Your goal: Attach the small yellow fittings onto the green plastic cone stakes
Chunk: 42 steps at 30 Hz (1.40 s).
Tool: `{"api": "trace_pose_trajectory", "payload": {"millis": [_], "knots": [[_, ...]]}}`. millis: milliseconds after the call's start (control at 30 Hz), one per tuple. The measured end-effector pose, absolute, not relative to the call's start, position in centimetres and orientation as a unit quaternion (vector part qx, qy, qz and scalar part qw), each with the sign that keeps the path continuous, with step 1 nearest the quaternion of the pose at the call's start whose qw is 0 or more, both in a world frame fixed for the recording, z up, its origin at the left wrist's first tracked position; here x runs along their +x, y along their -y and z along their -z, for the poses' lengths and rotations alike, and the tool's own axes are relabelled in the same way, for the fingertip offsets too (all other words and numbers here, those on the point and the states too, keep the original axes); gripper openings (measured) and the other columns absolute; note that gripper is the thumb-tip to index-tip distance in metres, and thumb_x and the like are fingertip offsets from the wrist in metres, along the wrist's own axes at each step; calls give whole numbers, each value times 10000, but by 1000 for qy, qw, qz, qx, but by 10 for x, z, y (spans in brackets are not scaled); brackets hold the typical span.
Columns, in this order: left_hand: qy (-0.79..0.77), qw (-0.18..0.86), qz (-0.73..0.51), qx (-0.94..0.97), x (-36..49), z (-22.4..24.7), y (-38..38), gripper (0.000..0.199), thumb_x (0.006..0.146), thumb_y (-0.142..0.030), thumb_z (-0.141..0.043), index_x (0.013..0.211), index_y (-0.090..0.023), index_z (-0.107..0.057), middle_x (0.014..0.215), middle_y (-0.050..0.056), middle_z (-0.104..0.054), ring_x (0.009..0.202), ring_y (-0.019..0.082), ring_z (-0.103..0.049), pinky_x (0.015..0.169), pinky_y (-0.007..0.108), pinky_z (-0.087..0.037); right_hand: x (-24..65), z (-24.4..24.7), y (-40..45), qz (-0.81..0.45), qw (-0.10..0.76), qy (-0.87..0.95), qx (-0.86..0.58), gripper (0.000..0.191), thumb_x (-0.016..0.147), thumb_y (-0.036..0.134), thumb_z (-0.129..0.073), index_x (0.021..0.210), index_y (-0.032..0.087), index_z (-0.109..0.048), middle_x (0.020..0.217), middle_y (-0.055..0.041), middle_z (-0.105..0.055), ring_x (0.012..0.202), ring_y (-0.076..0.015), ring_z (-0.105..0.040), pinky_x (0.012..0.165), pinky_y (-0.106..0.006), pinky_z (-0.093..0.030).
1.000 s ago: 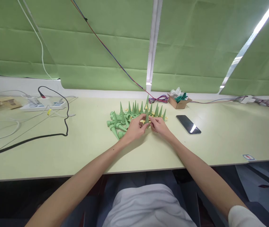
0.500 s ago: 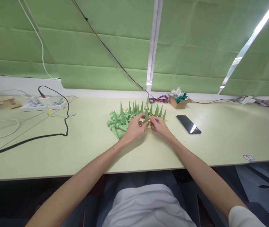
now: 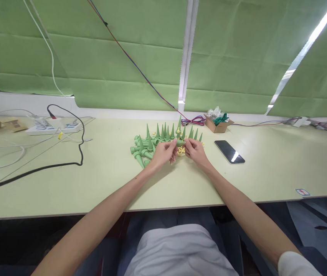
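Between my hands a green plastic plant-watering spike (image 3: 180,142) lies roughly level, raised off the table. My left hand (image 3: 165,152) pinches it at one end, and my right hand (image 3: 194,150) has its fingers closed at the other end. Whether my right fingers also hold a small part is too small to tell. Upright green spikes (image 3: 163,132) stand in rows behind my hands. To the left lies a pile of green spikes with ribbed caps (image 3: 140,150). Small yellow pieces (image 3: 181,150) sit on the table below the held spike, partly hidden by my hands.
A black phone (image 3: 229,151) lies right of my hands. Behind it stands a small cardboard box (image 3: 217,125) with clear plastic and green material. A bundle of red and blue wire (image 3: 194,121) lies by the wall. Farther left are a power strip (image 3: 54,129) and a black cable (image 3: 81,147).
The spike held in my left hand has tipped from upright to nearly level. My right hand has shifted slightly up and right, and its fingers now meet the spike's end.
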<state>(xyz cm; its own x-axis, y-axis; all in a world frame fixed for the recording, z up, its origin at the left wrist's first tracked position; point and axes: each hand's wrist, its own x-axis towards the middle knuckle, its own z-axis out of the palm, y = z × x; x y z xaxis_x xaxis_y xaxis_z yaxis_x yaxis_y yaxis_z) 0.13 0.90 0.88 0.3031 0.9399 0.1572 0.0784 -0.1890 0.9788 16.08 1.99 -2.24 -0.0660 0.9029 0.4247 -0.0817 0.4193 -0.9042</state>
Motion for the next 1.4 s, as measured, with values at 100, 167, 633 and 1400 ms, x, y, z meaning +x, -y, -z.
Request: {"api": "trace_pose_trajectory", "payload": {"millis": [100,167,633,1400], "knots": [[-428,520,-409,616,2,-10,-8,592,818,-694,-547,653,-128,-606,567,33,-580,415,118,-536,363,242,-402,161,26,-21,-402,582,621,-337,483,856,609,-588,656,213,-396,527,81,-291,427,-60,-255,399,-228,-236],[-439,528,-397,610,2,-10,-8,614,795,-710,-563,649,-116,-621,571,49,-595,410,119,-538,356,241,-400,162,28,-21,-394,576,631,-339,483,867,606,-573,656,214,-385,537,75,-305,435,-63,-266,405,-227,-246],[-367,489,-396,685,-3,-4,-9,495,800,-618,-634,677,-140,-595,555,19,-602,435,119,-552,433,249,-454,163,20,-13,-432,567,617,-335,498,829,622,-614,636,214,-404,486,83,-285,403,-65,-253,392,-237,-231],[-375,212,-425,796,0,-2,-7,224,847,-343,-623,718,-180,-540,721,20,-643,611,126,-556,566,244,-442,161,15,-14,-467,566,569,-371,443,774,436,-633,477,202,-403,380,71,-306,333,-52,-256,358,-223,-155]]}}
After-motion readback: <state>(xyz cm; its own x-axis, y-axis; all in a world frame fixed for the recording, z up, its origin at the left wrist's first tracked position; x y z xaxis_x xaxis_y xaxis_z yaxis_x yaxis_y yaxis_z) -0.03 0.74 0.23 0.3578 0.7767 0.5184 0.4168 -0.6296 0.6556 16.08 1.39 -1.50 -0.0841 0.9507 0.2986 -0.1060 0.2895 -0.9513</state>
